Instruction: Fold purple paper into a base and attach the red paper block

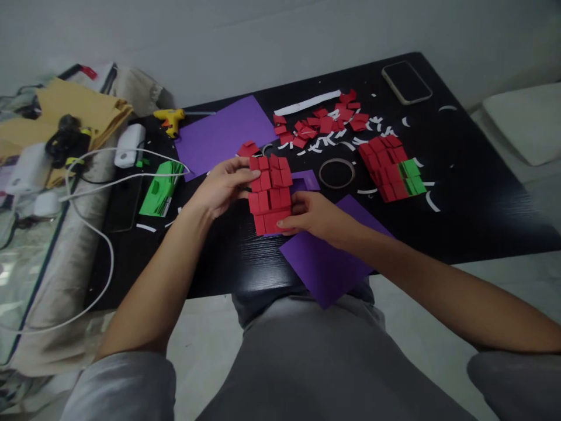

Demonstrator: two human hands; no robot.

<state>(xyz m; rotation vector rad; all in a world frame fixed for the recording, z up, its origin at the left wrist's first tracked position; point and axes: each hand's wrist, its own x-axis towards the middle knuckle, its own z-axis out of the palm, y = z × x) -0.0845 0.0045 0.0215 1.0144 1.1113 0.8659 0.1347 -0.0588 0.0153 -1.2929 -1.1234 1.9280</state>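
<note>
Between my two hands, above the black table, is a panel of red folded paper pieces (pixel 270 197) set in rows. My left hand (pixel 227 182) grips its upper left edge, thumb on the front. At the lower right corner my right hand (pixel 312 216) pinches it, with the fingers behind. Under my right hand lies a purple paper sheet (pixel 326 263) that overhangs the table's front edge. A second panel, red with a green corner (pixel 392 169), rests to the right. Loose red paper pieces (pixel 326 123) and white paper strips are scattered behind.
A large purple sheet (pixel 225 131) lies at the back left beside a yellow glue gun (pixel 172 120). Green folded paper (pixel 161 190) and a white cable (pixel 109 251) are on the left. A tape ring (pixel 336 173) sits mid-table, a phone (pixel 407 82) at the back right.
</note>
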